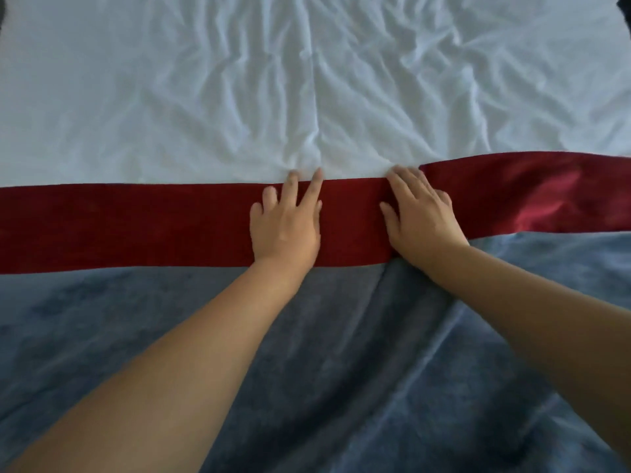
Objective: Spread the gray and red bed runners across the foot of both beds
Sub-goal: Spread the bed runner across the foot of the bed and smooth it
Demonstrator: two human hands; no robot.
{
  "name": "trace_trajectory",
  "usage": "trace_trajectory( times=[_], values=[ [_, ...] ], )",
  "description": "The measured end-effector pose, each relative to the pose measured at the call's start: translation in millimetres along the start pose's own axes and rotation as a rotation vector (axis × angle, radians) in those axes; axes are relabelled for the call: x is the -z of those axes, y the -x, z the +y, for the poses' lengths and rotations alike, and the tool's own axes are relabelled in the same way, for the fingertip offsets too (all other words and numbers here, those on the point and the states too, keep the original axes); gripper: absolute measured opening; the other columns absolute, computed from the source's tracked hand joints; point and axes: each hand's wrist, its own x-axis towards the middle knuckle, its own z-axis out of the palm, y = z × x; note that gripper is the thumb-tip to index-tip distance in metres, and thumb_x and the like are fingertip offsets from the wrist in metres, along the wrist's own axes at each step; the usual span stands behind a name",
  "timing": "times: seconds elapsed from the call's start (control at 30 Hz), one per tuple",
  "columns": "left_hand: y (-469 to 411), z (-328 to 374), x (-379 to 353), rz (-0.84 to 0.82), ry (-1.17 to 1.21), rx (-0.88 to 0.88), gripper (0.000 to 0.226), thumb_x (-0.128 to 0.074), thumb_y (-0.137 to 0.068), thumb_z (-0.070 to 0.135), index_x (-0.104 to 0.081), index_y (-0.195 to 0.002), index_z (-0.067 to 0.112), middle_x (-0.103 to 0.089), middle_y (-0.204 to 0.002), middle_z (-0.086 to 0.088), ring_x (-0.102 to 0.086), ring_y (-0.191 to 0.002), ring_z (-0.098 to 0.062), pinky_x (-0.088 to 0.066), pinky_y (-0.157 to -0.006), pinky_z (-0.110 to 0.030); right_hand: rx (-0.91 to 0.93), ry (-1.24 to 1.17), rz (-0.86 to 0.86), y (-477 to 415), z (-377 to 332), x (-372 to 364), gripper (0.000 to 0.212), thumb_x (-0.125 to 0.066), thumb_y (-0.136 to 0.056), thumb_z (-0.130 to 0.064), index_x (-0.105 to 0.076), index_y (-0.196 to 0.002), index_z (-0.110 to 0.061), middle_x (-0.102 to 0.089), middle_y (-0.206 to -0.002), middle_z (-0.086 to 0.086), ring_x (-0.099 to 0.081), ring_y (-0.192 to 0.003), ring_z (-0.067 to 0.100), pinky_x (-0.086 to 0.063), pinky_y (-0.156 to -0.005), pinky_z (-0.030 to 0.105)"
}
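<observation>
A bed runner lies across the bed, with a red band (136,227) along its far edge and a wide gray part (324,353) nearer to me. My left hand (286,223) rests flat on the red band near the middle, fingers spread and tips at the band's far edge. My right hand (420,216) presses flat on the red band just to the right, fingers reaching its far edge. Right of that hand the red band bulges upward and sits higher, and the gray part shows diagonal folds below my right forearm.
A white wrinkled sheet (307,80) covers the bed beyond the runner, with a crease down its middle. Dark corners show at the top left and top right of the view. The runner runs out of view on both sides.
</observation>
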Motion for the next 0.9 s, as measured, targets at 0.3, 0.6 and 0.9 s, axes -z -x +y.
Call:
trace_trajectory(
  times=[0.3, 0.6, 0.9],
  values=[
    [-80, 1, 32, 0.274, 0.175, 0.073, 0.024, -0.043, -0.105, 0.023, -0.062, -0.119, 0.017, -0.055, -0.111, -0.012, -0.060, -0.077, -0.037, -0.032, -0.060, -0.037, -0.014, -0.273, 0.187, -86, -8, 30, 0.028, -0.052, -0.097, -0.011, -0.067, -0.120, -0.013, -0.054, -0.117, 0.012, -0.048, -0.114, 0.032, -0.047, -0.091, 0.041],
    [69, 57, -24, -0.086, 0.007, -0.195, 0.065, -0.027, -0.105, 0.053, -0.022, -0.163, 0.024, -0.012, -0.172, -0.010, -0.005, -0.156, -0.045, -0.011, -0.124, -0.063, 0.233, 0.002, -0.049, 81, 62, -19, 0.056, -0.028, -0.107, -0.043, -0.022, -0.160, -0.026, -0.012, -0.169, 0.003, -0.009, -0.155, 0.022, -0.009, -0.125, 0.045],
    [263, 112, -32, -0.326, 0.002, -0.574, 0.097, -0.042, -0.090, 0.079, -0.023, -0.162, 0.017, -0.018, -0.171, -0.007, -0.013, -0.156, -0.043, -0.010, -0.119, -0.071, 0.265, -0.020, -0.213, 291, 112, -17, 0.073, -0.039, -0.099, -0.061, -0.018, -0.160, -0.027, -0.009, -0.169, 0.005, -0.009, -0.155, 0.027, -0.011, -0.124, 0.049]
  ],
)
